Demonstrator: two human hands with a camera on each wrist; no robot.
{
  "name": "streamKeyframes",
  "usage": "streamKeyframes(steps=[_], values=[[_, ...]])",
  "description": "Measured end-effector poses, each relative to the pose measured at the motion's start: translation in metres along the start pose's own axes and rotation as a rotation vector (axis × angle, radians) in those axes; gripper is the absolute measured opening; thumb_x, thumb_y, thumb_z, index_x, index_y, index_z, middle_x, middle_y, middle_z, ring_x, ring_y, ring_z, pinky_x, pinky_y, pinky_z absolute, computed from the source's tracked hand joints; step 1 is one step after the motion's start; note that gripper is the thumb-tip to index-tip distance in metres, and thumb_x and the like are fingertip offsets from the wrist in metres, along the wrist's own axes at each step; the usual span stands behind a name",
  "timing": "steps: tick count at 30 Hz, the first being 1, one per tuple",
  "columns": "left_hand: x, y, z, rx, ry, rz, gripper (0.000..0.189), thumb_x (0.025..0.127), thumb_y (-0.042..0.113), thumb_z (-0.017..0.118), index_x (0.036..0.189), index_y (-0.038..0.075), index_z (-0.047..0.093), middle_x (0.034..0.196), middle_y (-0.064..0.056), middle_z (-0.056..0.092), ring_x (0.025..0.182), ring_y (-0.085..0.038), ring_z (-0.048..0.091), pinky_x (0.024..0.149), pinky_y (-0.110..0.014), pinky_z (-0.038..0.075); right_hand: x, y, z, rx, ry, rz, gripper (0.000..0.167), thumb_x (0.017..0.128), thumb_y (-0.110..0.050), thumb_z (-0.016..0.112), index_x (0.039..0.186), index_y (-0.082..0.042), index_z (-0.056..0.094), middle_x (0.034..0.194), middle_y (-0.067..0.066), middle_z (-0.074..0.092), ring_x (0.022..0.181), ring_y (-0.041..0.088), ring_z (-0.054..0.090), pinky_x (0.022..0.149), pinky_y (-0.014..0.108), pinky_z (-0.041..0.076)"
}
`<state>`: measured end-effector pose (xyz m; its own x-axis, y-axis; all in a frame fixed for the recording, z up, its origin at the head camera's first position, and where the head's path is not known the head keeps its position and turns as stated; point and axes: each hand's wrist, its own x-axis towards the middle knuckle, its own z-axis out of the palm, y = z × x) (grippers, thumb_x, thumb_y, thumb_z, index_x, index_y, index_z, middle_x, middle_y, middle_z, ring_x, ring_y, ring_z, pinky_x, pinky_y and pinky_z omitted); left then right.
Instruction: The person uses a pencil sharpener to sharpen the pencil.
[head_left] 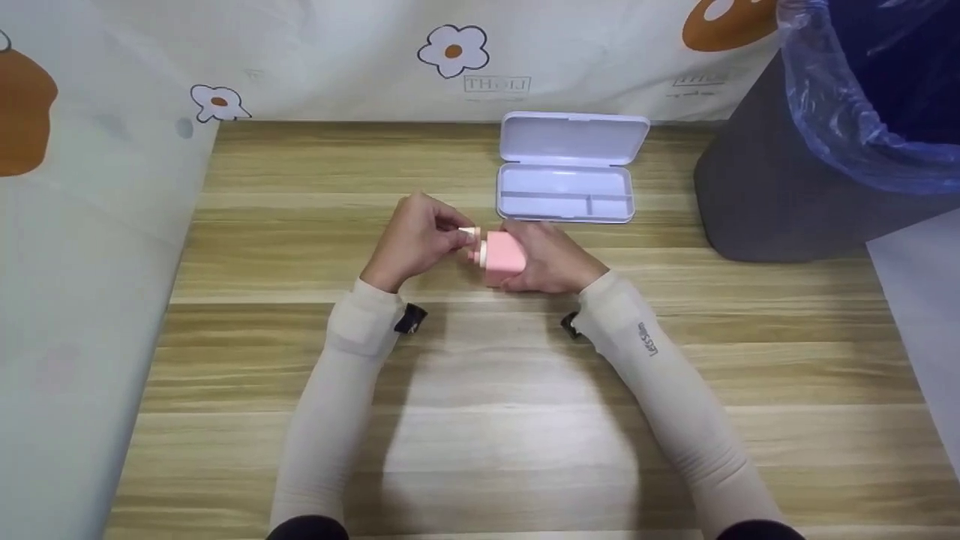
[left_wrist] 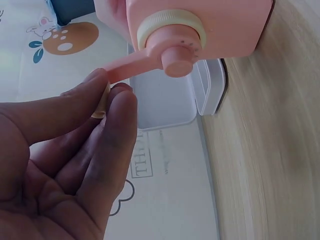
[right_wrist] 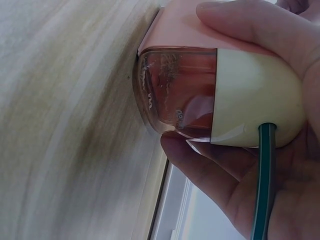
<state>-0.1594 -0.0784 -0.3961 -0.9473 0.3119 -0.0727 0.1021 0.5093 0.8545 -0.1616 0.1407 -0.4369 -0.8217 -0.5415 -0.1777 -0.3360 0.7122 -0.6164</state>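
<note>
A pink crank pencil sharpener (head_left: 505, 255) is gripped by my right hand (head_left: 553, 256), whose fingers wrap its sides. In the right wrist view a green pencil (right_wrist: 265, 180) sticks out of the hole in its cream front (right_wrist: 250, 95). Beside that, a see-through bin (right_wrist: 185, 95) shows some shavings. My left hand (head_left: 421, 238) pinches the small cream knob (left_wrist: 101, 106) at the end of the pink crank arm (left_wrist: 132, 67) between thumb and fingers. A cream ring (left_wrist: 172, 25) circles the crank's base.
Just behind the hands, a pale lilac pencil case (head_left: 566, 180) lies with its lid raised and divided compartments showing. At the right stands a grey bin (head_left: 765, 165) with a blue plastic liner (head_left: 840, 127). A flower-patterned white sheet (head_left: 337, 60) borders the wooden table (head_left: 510, 420).
</note>
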Motion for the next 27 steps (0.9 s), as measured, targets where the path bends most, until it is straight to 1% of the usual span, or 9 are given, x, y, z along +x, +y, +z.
streamKeyframes(steps=[3, 6, 9, 13, 16, 17, 22, 24, 27], values=[[-0.004, 0.001, -0.001, -0.006, -0.015, 0.011, 0.006, 0.082, 0.002, 0.079, 0.088, 0.002, 0.080, 0.080, -0.008, 0.075, 0.067, -0.013, 0.064, 0.061, -0.024, 0.052, 0.000, 0.001, 0.000, -0.010, 0.012, -0.013, 0.066, 0.069, -0.023, 0.090, 0.122, -0.003, 0.056, 0.100, 0.007, 0.062, 0.087, 0.024, 0.057, 0.075, 0.039, 0.049], [-0.008, 0.002, -0.002, -0.012, -0.042, -0.004, 0.006, 0.081, 0.001, 0.079, 0.087, 0.002, 0.080, 0.077, -0.007, 0.074, 0.063, -0.012, 0.062, 0.059, -0.024, 0.051, 0.000, 0.001, 0.001, -0.008, 0.017, -0.033, 0.062, 0.069, -0.023, 0.090, 0.118, -0.003, 0.057, 0.097, 0.007, 0.062, 0.086, 0.024, 0.058, 0.073, 0.038, 0.049], [-0.012, 0.002, -0.003, -0.018, -0.082, -0.034, 0.007, 0.081, -0.001, 0.079, 0.087, 0.001, 0.079, 0.077, -0.008, 0.074, 0.063, -0.013, 0.063, 0.060, -0.026, 0.052, 0.000, 0.000, 0.002, 0.000, 0.014, -0.040, 0.063, 0.069, -0.022, 0.089, 0.120, -0.003, 0.057, 0.098, 0.006, 0.062, 0.086, 0.023, 0.058, 0.073, 0.038, 0.050], [-0.017, -0.001, -0.001, 0.002, -0.183, -0.064, 0.009, 0.079, -0.002, 0.080, 0.088, 0.001, 0.079, 0.082, -0.010, 0.075, 0.068, -0.017, 0.065, 0.065, -0.031, 0.055, -0.001, 0.000, 0.001, -0.002, 0.010, -0.023, 0.066, 0.069, -0.020, 0.089, 0.124, -0.003, 0.056, 0.099, 0.007, 0.063, 0.088, 0.024, 0.059, 0.076, 0.039, 0.050], [-0.019, -0.009, 0.005, 0.033, -0.253, -0.062, 0.010, 0.077, -0.002, 0.082, 0.086, 0.002, 0.078, 0.087, -0.009, 0.075, 0.074, -0.018, 0.065, 0.069, -0.031, 0.055, -0.002, 0.000, -0.001, -0.010, 0.008, -0.007, 0.067, 0.069, -0.019, 0.089, 0.125, -0.003, 0.056, 0.100, 0.007, 0.062, 0.089, 0.024, 0.058, 0.077, 0.039, 0.049], [-0.019, -0.013, 0.008, 0.044, -0.266, -0.054, 0.010, 0.076, -0.002, 0.082, 0.085, 0.002, 0.079, 0.087, -0.009, 0.075, 0.075, -0.018, 0.065, 0.069, -0.030, 0.054, -0.002, 0.000, -0.001, -0.013, 0.008, -0.006, 0.067, 0.069, -0.019, 0.089, 0.125, -0.003, 0.056, 0.100, 0.007, 0.062, 0.089, 0.025, 0.058, 0.077, 0.039, 0.049], [-0.016, -0.033, 0.019, 0.065, -0.265, -0.048, 0.008, 0.075, 0.000, 0.084, 0.081, 0.001, 0.078, 0.086, -0.008, 0.076, 0.076, -0.018, 0.064, 0.071, -0.029, 0.051, -0.001, 0.000, -0.001, -0.006, 0.002, -0.008, 0.068, 0.069, -0.020, 0.089, 0.126, -0.004, 0.055, 0.103, 0.007, 0.062, 0.090, 0.024, 0.058, 0.078, 0.039, 0.049], [-0.014, -0.038, 0.022, 0.067, -0.257, -0.049, 0.008, 0.075, 0.000, 0.084, 0.081, 0.001, 0.078, 0.088, -0.008, 0.076, 0.078, -0.018, 0.065, 0.071, -0.030, 0.051, 0.000, 0.000, 0.000, 0.000, 0.001, -0.007, 0.070, 0.069, -0.020, 0.089, 0.129, -0.004, 0.054, 0.106, 0.007, 0.062, 0.092, 0.024, 0.058, 0.079, 0.039, 0.049], [-0.010, -0.044, 0.025, 0.065, -0.248, -0.071, 0.008, 0.076, -0.001, 0.083, 0.082, 0.000, 0.078, 0.094, -0.009, 0.076, 0.082, -0.019, 0.066, 0.072, -0.030, 0.053, 0.000, -0.001, 0.000, 0.007, 0.001, -0.005, 0.072, 0.069, -0.021, 0.089, 0.130, -0.005, 0.054, 0.108, 0.007, 0.062, 0.093, 0.024, 0.057, 0.080, 0.039, 0.049]])
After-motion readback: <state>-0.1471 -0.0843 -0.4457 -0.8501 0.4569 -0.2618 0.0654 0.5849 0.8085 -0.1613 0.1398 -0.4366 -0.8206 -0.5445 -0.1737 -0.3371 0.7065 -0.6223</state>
